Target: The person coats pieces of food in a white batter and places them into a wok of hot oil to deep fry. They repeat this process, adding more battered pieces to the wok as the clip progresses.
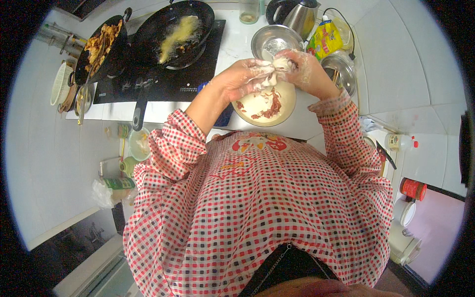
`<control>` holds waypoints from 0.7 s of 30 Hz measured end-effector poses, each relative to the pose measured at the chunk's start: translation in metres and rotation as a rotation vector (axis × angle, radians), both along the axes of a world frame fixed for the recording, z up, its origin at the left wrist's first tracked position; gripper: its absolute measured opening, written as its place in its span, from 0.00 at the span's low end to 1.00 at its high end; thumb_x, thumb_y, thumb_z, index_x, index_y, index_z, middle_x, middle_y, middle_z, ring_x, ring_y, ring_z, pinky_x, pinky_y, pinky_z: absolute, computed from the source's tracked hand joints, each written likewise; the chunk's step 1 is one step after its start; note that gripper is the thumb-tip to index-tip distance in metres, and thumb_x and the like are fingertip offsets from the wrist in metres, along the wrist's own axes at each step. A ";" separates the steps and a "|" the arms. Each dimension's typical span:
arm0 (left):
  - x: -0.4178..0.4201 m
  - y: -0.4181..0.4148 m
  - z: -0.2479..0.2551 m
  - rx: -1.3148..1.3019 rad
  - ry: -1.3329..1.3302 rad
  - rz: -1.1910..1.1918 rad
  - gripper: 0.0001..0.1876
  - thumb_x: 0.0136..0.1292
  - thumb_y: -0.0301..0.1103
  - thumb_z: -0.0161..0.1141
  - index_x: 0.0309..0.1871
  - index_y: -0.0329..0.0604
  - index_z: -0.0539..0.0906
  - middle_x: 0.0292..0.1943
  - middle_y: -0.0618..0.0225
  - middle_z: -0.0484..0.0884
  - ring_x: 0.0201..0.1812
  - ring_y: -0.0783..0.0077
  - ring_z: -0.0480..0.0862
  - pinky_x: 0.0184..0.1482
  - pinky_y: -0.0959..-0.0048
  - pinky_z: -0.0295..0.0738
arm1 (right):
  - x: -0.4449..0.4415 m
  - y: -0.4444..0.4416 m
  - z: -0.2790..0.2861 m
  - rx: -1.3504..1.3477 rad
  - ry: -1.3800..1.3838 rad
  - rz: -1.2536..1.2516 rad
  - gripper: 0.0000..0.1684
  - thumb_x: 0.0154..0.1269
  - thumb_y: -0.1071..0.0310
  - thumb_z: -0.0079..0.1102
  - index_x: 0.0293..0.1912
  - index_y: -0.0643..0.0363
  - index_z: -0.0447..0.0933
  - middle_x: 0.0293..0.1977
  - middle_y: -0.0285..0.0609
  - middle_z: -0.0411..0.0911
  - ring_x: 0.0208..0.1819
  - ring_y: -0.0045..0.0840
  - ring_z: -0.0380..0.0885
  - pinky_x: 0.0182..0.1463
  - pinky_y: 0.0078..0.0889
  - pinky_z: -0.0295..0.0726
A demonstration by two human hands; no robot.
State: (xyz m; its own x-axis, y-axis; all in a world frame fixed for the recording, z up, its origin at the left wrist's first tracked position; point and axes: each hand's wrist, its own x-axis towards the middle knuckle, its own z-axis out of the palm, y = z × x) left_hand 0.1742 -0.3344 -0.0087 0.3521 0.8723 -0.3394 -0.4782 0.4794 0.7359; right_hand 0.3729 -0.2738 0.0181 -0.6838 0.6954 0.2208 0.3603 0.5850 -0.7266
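Observation:
My left hand point(249, 77) and my right hand point(301, 70) meet above a bowl, both smeared with white batter or flour. Between their fingertips is a pale, coated clump of food point(282, 64), partly hidden by the fingers. Below them, the bowl of cream-coloured batter point(252, 100) holds reddish-brown strips point(274, 105) that look like meat. Just behind stands a stainless steel bowl point(259, 41) with white powder and liquid inside. On the cooktop to the left, a black wok point(144, 41) holds oil with a yellow, foaming streak of frying food point(180, 35).
Fried brown pieces point(105, 41) fill a second black pan point(120, 61) at far left. The wok's handle point(139, 113) sticks out over the counter edge. At the back right are an electric kettle point(302, 18), a yellow pouch point(326, 39) and a steel bowl with chopsticks point(347, 70).

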 end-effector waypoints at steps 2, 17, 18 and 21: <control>0.006 0.000 -0.009 -0.088 -0.077 -0.001 0.16 0.60 0.28 0.61 0.50 0.34 0.74 0.45 0.62 0.80 0.44 0.70 0.82 0.48 0.72 0.81 | 0.000 -0.006 0.001 -0.024 -0.005 0.032 0.21 0.50 0.68 0.63 0.47 0.56 0.76 0.36 0.50 0.80 0.38 0.38 0.81 0.42 0.35 0.78; -0.013 -0.026 0.048 0.310 0.654 0.075 0.15 0.53 0.22 0.64 0.46 0.33 0.78 0.36 0.62 0.83 0.34 0.73 0.82 0.35 0.75 0.77 | -0.031 -0.036 0.011 -0.705 0.434 0.059 0.17 0.56 0.75 0.63 0.46 0.57 0.73 0.40 0.38 0.76 0.39 0.21 0.77 0.35 0.23 0.80; -0.019 -0.028 0.059 0.335 0.746 0.081 0.15 0.53 0.22 0.63 0.46 0.34 0.78 0.36 0.63 0.83 0.34 0.73 0.82 0.34 0.75 0.76 | -0.034 -0.034 0.017 -0.695 0.389 0.033 0.17 0.56 0.74 0.63 0.46 0.57 0.73 0.37 0.37 0.76 0.36 0.19 0.77 0.32 0.21 0.79; -0.045 -0.021 0.064 0.455 0.924 0.169 0.14 0.55 0.24 0.63 0.46 0.36 0.79 0.34 0.63 0.83 0.34 0.78 0.80 0.34 0.77 0.75 | -0.051 -0.018 0.035 -0.551 0.250 0.028 0.13 0.57 0.73 0.62 0.43 0.59 0.74 0.28 0.33 0.77 0.24 0.13 0.74 0.25 0.16 0.75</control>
